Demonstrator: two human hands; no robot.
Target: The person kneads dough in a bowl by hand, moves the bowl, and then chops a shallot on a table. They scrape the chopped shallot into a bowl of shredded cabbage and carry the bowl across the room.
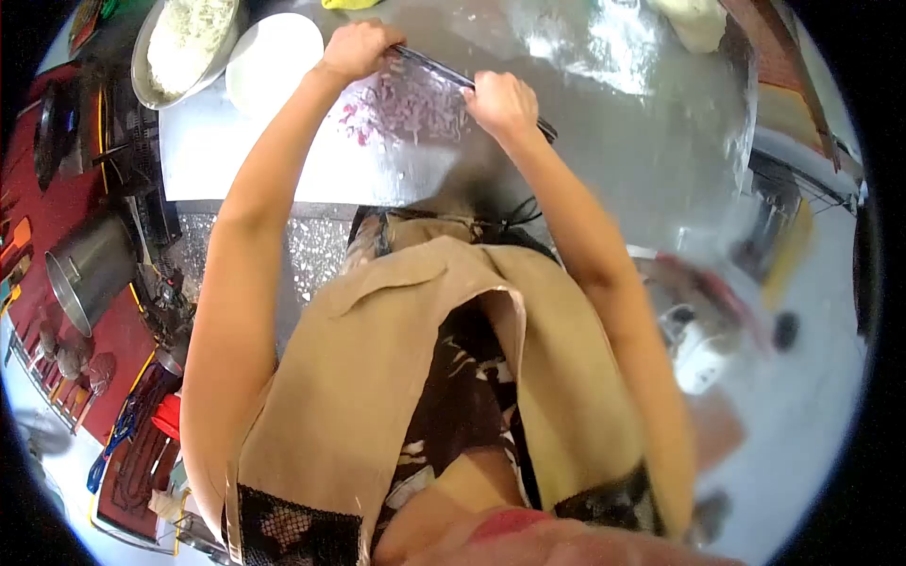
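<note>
Both my arms reach out over a shiny metal worktop (651, 151). My right hand (505, 102) is closed around the dark handle end of a long knife (436, 66), seen nearly edge-on. Near the other end of the blade, my left hand (359, 49) grips it with the fingers bent over. Under and just in front of the knife lies a spread heap of finely chopped purple and white pieces (406, 113), which look like red onion. A few loose bits are scattered around the heap.
At the back left, a bowl (142, 66) holds white shreds, beside a round white dish (274, 61). Something yellow (349, 3) shows at the top edge. A pale lump (694, 24) sits at the far right corner. A metal pot (90, 274) stands left on a red surface.
</note>
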